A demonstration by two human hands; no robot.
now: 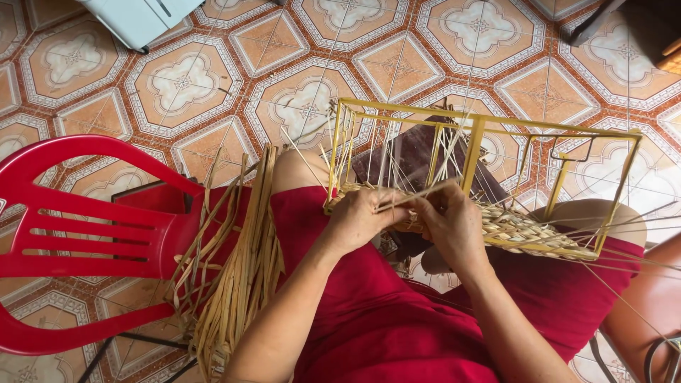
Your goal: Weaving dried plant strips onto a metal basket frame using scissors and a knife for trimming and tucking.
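Observation:
A yellow metal frame (474,135) rests on my lap, tilted, with thin straw strands strung across it. Its lower side carries a woven straw panel (521,230). My left hand (358,220) pinches a straw strand (418,193) at the near left part of the weave. My right hand (450,223) is beside it, fingers closed on the same strand and pressed against the woven edge. Both hands touch the weave, and the fingertips hide the spot where the strand enters.
A bundle of loose dried straw (237,276) hangs over my left thigh beside a red plastic chair (78,234). A dark cloth (415,152) lies under the frame. Patterned floor tiles (298,78) surround me; a white appliance (138,18) stands far left.

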